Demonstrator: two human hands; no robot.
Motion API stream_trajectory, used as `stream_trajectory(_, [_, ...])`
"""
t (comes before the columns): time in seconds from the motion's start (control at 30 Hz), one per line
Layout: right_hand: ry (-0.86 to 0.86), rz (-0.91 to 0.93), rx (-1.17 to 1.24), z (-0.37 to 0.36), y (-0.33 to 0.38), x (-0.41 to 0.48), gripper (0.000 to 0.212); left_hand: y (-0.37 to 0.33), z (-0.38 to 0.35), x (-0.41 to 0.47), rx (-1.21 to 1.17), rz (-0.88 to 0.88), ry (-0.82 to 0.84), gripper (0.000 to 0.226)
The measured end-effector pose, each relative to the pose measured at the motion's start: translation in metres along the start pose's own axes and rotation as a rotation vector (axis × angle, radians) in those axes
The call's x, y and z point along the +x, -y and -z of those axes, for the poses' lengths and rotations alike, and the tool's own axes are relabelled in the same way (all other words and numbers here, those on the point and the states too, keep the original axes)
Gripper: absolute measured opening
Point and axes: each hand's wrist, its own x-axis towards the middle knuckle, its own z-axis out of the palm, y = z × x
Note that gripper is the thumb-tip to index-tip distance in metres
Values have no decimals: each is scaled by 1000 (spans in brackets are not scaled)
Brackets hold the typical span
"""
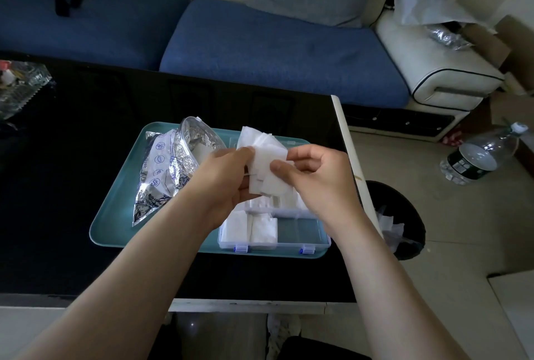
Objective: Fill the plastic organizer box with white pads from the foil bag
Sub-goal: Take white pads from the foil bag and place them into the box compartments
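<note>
Your L hand [228, 174] & R hand [313, 174]: both pinching one wad of pads [267, 154], held above box [312, 236]. Box on teal tray [115, 215] (front-left cell already has pads). Foil bag [164, 166]: open, lying left of box, on tray.

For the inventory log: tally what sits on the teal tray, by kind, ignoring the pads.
Foil bag: 1
Plastic organizer box: 1
Total: 2
</note>
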Motion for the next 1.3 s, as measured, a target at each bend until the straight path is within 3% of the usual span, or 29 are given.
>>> stream_trajectory(0.2, [-34,-74,37,0,-6,2,30,0,-3,-5,35,-43,135,30])
stream_trajectory(0.37, [-89,31,-43,2,-9,3,41,4,1,-1,122,-120,49,20])
stream_trajectory(0.53, [-141,124,73,6,-9,5,27,7,3,2,128,-121,22,15])
stream_trajectory(0.73, [-129,237,-111,1,-10,3,24,7,-1,2,120,-46,144,28])
stream_trajectory(0.97, [-94,401,-346,-2,-18,6,33,6,3,1,129,-63,154,27])
stream_trajectory(1.1, [-68,407,-401,-4,-20,5,36,5,3,1,111,-64,164,26])
stream_trajectory(1.3, [-138,308,-233,-1,-13,6,19,7,2,3,117,-38,163,27])
